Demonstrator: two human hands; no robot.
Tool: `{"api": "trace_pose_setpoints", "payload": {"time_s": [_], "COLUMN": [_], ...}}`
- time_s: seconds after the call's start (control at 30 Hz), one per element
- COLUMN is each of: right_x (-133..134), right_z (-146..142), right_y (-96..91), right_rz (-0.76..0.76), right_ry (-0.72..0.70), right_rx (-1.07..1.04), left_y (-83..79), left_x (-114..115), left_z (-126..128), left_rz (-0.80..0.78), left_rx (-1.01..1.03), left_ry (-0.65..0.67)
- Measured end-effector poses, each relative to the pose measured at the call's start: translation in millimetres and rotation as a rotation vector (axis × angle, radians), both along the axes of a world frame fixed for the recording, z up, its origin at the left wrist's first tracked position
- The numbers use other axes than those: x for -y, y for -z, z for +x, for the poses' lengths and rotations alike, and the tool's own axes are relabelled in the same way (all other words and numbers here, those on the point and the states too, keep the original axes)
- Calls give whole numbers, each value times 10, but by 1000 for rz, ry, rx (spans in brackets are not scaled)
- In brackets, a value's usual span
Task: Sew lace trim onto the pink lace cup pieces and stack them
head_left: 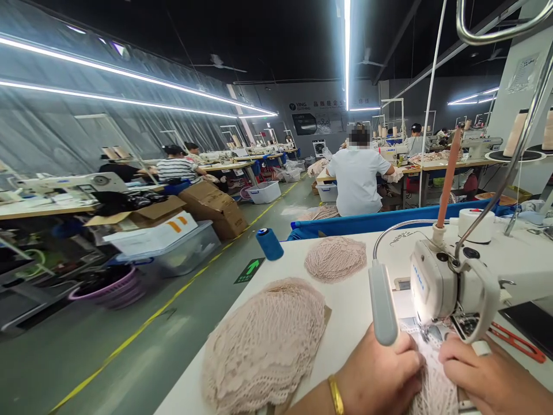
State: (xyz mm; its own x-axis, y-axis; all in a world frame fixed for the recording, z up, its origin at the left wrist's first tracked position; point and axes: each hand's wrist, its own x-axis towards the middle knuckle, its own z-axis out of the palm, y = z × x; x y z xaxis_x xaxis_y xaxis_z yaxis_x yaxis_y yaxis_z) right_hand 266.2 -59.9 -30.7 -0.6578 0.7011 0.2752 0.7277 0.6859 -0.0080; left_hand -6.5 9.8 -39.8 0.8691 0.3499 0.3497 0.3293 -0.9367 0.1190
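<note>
My left hand (382,377), with a gold bangle on its wrist, lies on a piece of pale pink lace (434,386) in front of the white sewing machine (453,288), fingers curled down onto the fabric. My right hand (484,374) presses the same lace from the right, just below the needle area. The lace runs between both hands under the presser foot. A grey lamp head (382,305) hangs above my left hand.
A large stack of pink lace pieces (265,346) lies at my left, a smaller stack (336,258) and a blue thread cone (269,243) farther back. Red scissors (516,341) lie at right. Other people sew at tables ahead; boxes and bins line the aisle.
</note>
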Motion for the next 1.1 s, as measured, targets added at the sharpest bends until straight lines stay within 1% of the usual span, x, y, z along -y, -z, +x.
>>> {"api": "trace_pose_setpoints", "payload": {"time_s": [0.1, 0.17, 0.23, 0.37, 0.47, 0.57, 0.67, 0.73, 0.83, 0.9, 0.97, 1.1], "right_x": [20, 54, 90, 114, 81, 27, -18, -34, -42, -43, -43, -41], "right_z": [68, 61, 8, -89, -54, 37, 108, 130, 124, 95, 47, -43], "right_y": [23, 53, 87, 134, 143, 139, 137, 140, 138, 109, 49, -68], "right_rz": [109, 166, 192, 161, 132, 120, 121, 126, 149, 200, 284, 416], "right_ry": [96, 125, 124, 75, 50, -12, -74, -86, -67, -55, -34, 7], "right_rx": [-97, -136, -141, -87, -55, -43, -65, -79, -54, -33, -29, -61], "left_y": [85, 122, 148, 196, 218, 210, 191, 182, 176, 165, 139, 70], "left_x": [3, 5, 3, -1, 6, 17, 20, 16, 8, 7, 12, 30], "left_z": [21, 35, 48, 75, 87, 82, 66, 55, 49, 50, 52, 44], "left_rz": [43, 79, 109, 168, 207, 211, 190, 175, 159, 140, 117, 102], "left_rx": [2, 10, 18, 47, 115, 145, 109, 98, 96, 85, 83, 68], "left_ry": [20, 34, 50, 68, 77, 73, 63, 57, 51, 43, 19, -44]}}
